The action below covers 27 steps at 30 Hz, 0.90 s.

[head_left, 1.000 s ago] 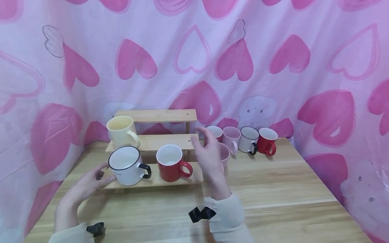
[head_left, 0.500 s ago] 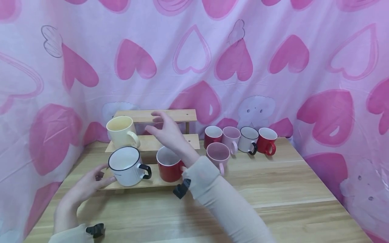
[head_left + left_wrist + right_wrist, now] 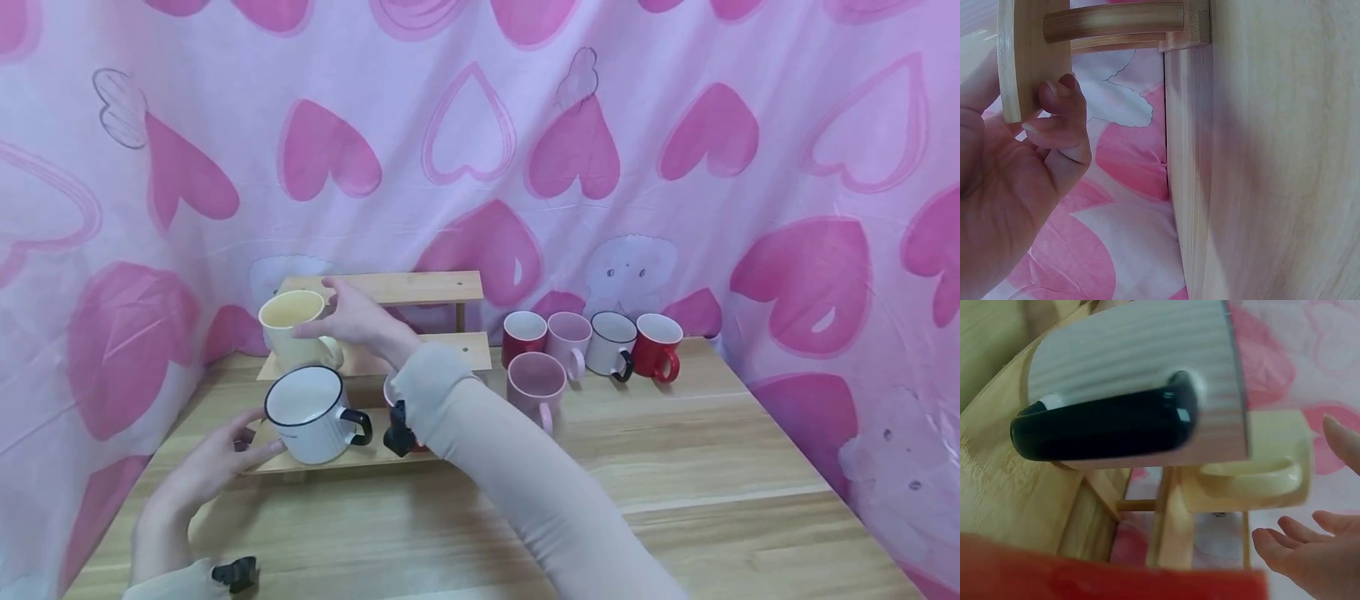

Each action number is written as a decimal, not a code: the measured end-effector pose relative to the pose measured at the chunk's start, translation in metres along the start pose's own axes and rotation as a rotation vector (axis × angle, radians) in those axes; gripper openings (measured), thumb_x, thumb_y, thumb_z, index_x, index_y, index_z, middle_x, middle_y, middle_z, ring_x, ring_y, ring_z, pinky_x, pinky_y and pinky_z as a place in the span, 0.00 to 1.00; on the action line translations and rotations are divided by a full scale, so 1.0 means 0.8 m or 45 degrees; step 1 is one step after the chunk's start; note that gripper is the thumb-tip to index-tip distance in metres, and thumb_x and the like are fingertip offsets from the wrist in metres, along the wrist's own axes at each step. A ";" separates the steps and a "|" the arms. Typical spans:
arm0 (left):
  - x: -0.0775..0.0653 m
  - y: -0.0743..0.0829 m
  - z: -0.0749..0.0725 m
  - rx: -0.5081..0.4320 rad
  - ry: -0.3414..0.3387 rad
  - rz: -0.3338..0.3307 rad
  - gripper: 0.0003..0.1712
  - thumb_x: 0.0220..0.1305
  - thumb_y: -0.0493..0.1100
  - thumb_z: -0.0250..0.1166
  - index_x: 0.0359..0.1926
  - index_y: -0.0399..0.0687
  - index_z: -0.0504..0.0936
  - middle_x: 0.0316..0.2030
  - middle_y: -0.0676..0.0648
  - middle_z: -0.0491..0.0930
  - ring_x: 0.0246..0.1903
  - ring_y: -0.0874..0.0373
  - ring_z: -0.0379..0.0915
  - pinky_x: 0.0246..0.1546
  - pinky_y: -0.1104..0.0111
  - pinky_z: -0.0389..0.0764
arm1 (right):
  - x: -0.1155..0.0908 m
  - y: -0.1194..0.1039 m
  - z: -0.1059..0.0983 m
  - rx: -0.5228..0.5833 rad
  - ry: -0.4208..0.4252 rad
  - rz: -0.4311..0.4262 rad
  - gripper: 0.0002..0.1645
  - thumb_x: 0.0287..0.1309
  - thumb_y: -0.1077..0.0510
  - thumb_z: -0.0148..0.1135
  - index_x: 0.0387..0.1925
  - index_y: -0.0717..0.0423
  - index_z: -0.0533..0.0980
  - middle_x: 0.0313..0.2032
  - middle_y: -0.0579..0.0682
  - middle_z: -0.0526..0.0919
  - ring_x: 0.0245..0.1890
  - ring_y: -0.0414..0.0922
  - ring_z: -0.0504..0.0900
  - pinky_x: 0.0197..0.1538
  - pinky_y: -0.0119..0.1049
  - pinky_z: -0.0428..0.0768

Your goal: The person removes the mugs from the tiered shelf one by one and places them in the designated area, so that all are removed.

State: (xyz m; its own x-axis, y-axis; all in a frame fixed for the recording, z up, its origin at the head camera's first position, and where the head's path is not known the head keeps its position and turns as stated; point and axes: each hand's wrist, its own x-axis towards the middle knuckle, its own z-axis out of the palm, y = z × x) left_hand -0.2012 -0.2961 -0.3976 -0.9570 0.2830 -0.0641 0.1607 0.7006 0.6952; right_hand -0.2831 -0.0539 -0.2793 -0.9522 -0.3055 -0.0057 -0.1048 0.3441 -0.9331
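Note:
A three-tier wooden rack stands on the table. My left hand grips the left end of its bottom shelf; the left wrist view shows curled fingers at the board. On that shelf sits a white mug with a black rim and handle. One tier up is a cream-yellow mug, its handle to the right. My right hand reaches to it with fingers spread, and in the right wrist view they are apart from it. A red mug is mostly hidden behind my right sleeve in the head view.
Right of the rack, a row of mugs stands on the table: red, pink, white with black rim and red. Another pink mug stands in front. A pink heart-print curtain hangs behind.
My right hand has moved left from beside the front pink mug, across the rack, to the yellow mug. The left hand keeps its place on the bottom shelf.

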 end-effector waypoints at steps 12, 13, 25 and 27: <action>0.003 -0.002 0.001 -0.008 0.017 0.009 0.40 0.66 0.53 0.65 0.70 0.39 0.61 0.44 0.38 0.75 0.44 0.47 0.69 0.37 0.61 0.75 | 0.013 0.009 0.034 0.069 0.042 0.023 0.38 0.42 0.60 0.80 0.51 0.44 0.67 0.38 0.40 0.76 0.38 0.39 0.76 0.47 0.35 0.75; 0.003 -0.002 0.001 -0.013 0.013 0.002 0.40 0.66 0.53 0.65 0.70 0.39 0.61 0.45 0.38 0.75 0.45 0.46 0.69 0.37 0.61 0.75 | 0.014 0.010 0.035 0.055 0.054 0.017 0.38 0.41 0.60 0.81 0.51 0.43 0.67 0.38 0.40 0.76 0.38 0.38 0.76 0.46 0.34 0.75; 0.000 0.004 0.000 -0.026 0.013 -0.014 0.39 0.66 0.53 0.65 0.70 0.41 0.61 0.51 0.34 0.73 0.50 0.42 0.67 0.39 0.59 0.75 | 0.017 0.014 0.035 -0.064 0.121 -0.055 0.40 0.37 0.55 0.84 0.50 0.43 0.69 0.37 0.38 0.77 0.36 0.37 0.77 0.43 0.32 0.75; 0.000 0.003 -0.001 -0.024 0.009 -0.008 0.40 0.66 0.52 0.65 0.70 0.37 0.60 0.49 0.34 0.73 0.49 0.42 0.68 0.39 0.59 0.75 | 0.016 0.014 0.034 -0.056 0.120 -0.058 0.40 0.37 0.55 0.84 0.51 0.42 0.69 0.37 0.38 0.77 0.37 0.37 0.77 0.43 0.33 0.76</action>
State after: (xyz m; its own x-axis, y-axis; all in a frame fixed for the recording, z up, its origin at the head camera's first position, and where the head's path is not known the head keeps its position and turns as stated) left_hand -0.2012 -0.2945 -0.3954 -0.9597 0.2739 -0.0633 0.1502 0.6900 0.7081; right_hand -0.2887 -0.0779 -0.2994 -0.9687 -0.2375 0.0723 -0.1592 0.3709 -0.9149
